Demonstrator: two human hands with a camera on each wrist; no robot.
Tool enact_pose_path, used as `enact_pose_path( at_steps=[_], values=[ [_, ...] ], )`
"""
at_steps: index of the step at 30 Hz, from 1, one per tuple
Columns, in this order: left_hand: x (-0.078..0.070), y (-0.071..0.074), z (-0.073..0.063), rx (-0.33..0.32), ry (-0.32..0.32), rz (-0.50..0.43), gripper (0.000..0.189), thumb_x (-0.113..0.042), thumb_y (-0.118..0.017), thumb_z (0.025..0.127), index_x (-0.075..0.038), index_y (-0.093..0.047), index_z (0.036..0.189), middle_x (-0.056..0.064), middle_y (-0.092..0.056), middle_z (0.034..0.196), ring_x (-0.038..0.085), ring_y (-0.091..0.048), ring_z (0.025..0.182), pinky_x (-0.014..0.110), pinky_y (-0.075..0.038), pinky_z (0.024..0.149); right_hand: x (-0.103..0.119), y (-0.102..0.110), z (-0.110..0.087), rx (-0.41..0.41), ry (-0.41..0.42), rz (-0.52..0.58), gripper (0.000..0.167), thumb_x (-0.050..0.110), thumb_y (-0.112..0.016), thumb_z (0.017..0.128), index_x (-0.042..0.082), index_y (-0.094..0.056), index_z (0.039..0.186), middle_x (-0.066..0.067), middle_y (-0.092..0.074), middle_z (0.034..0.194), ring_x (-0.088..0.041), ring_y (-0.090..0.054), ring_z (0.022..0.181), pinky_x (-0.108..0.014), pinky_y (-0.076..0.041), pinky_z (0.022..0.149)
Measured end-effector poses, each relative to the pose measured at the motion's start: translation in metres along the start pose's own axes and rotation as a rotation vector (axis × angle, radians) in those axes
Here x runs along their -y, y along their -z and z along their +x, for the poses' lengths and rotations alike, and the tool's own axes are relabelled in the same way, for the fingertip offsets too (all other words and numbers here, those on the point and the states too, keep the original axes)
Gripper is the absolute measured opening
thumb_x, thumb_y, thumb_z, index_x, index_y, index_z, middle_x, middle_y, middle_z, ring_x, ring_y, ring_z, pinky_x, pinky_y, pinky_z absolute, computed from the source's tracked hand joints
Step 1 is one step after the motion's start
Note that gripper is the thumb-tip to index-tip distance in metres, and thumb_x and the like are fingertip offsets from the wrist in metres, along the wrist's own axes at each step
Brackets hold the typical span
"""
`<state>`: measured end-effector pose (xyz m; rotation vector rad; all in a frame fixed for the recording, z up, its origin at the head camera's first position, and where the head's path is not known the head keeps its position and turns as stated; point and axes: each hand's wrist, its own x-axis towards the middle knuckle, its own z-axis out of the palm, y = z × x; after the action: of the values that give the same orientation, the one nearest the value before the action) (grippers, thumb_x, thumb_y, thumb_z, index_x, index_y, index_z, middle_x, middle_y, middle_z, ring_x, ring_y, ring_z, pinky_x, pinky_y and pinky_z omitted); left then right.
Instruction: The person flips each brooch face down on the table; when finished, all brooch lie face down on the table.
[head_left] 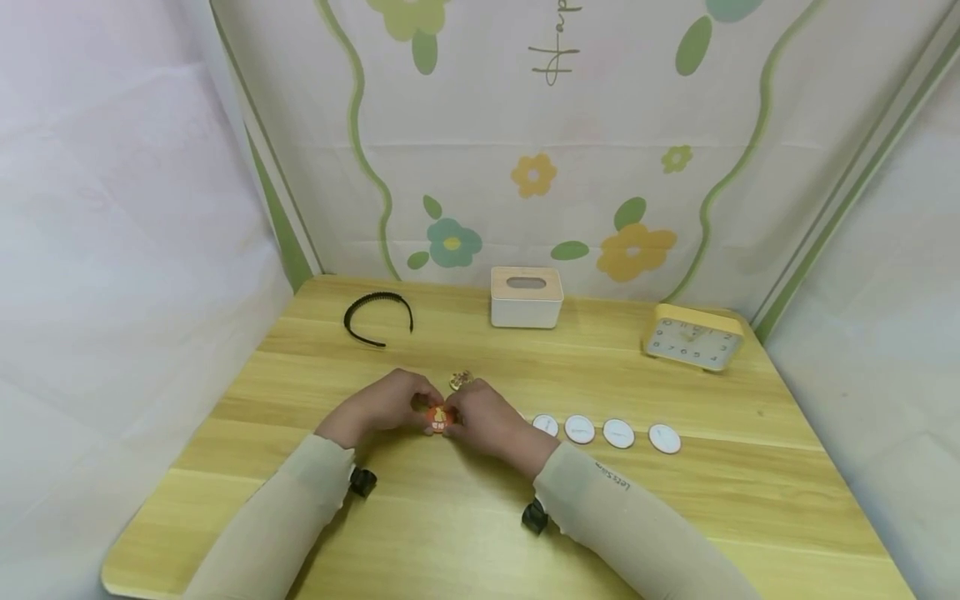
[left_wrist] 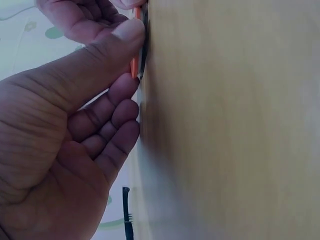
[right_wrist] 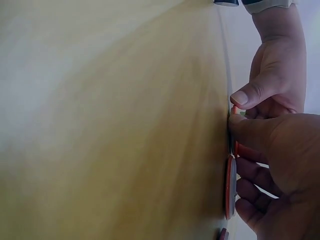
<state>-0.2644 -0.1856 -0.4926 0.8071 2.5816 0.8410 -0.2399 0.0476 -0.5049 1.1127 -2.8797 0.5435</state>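
Observation:
A small round orange badge (head_left: 438, 422) with a yellow figure on its face is close over the table between both hands. My left hand (head_left: 392, 402) pinches its left edge; in the left wrist view the thumb presses on the orange badge (left_wrist: 134, 68), seen edge-on. My right hand (head_left: 486, 421) grips the opposite edge with thumb and fingers. Just beyond the right hand lies a shiny gold-coloured ornament (head_left: 461, 380), partly covered by it. By the right fingers, in the right wrist view, a red-rimmed white disc (right_wrist: 231, 187) shows.
Several white discs (head_left: 579, 429) lie in a row to the right, the nearest partly hidden by the right hand. A black headband (head_left: 377, 296), a white tissue box (head_left: 527, 312) and a yellow clock (head_left: 693, 337) stand or lie toward the back of the wooden table (head_left: 420, 533).

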Motion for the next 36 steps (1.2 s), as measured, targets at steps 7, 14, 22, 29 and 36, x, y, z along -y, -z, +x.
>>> enact_pose_path(
  at_steps=[7,14,22,29,36],
  values=[
    [0.0077,0.0056,-0.0032,0.009,-0.048,-0.018,0.018,-0.025,-0.086,0.096,-0.028,-0.085,0.114,-0.013,-0.08,0.116,0.014,-0.074,0.114,0.046,-0.058,0.108,0.0006,0.005,-0.002,-0.004,0.014,0.014,0.02,0.032,-0.073,0.107,0.016,-0.085,0.107,0.004,-0.082,0.104,-0.017,-0.071,0.102,-0.036,-0.056,0.102],
    [0.01,0.0099,-0.0069,-0.007,-0.029,-0.074,0.019,-0.021,-0.074,0.105,-0.03,-0.086,0.117,-0.01,-0.081,0.12,0.015,-0.075,0.114,0.046,-0.06,0.103,-0.0009,0.0076,-0.0043,-0.035,-0.061,0.056,0.024,0.027,-0.064,0.112,0.017,-0.084,0.121,0.001,-0.084,0.111,-0.02,-0.073,0.103,-0.038,-0.06,0.097],
    [0.0085,0.0079,-0.0051,-0.051,-0.017,-0.055,0.021,-0.022,-0.068,0.11,-0.028,-0.086,0.118,-0.005,-0.082,0.12,0.019,-0.076,0.117,0.047,-0.061,0.105,-0.0048,0.0024,-0.0023,-0.027,-0.102,0.16,0.032,0.019,-0.072,0.106,0.019,-0.073,0.138,-0.001,-0.08,0.122,-0.017,-0.073,0.11,-0.038,-0.061,0.098],
    [0.0087,0.0044,0.0004,-0.034,-0.027,-0.063,0.019,-0.02,-0.067,0.11,-0.03,-0.083,0.113,-0.013,-0.08,0.112,0.009,-0.072,0.106,0.038,-0.058,0.096,-0.0034,0.0024,-0.0002,0.019,-0.06,0.184,0.03,0.019,-0.081,0.101,0.018,-0.072,0.129,0.003,-0.077,0.121,-0.012,-0.071,0.111,-0.033,-0.059,0.097],
    [0.0052,0.0005,0.0013,-0.035,-0.001,-0.076,0.016,-0.012,-0.068,0.109,-0.025,-0.076,0.106,-0.011,-0.077,0.1,0.012,-0.063,0.09,0.033,-0.054,0.085,-0.0041,0.0005,-0.0002,0.018,-0.042,0.142,0.023,0.025,-0.083,0.1,0.016,-0.074,0.12,0.004,-0.076,0.109,-0.009,-0.068,0.1,-0.029,-0.058,0.091]
  ],
)
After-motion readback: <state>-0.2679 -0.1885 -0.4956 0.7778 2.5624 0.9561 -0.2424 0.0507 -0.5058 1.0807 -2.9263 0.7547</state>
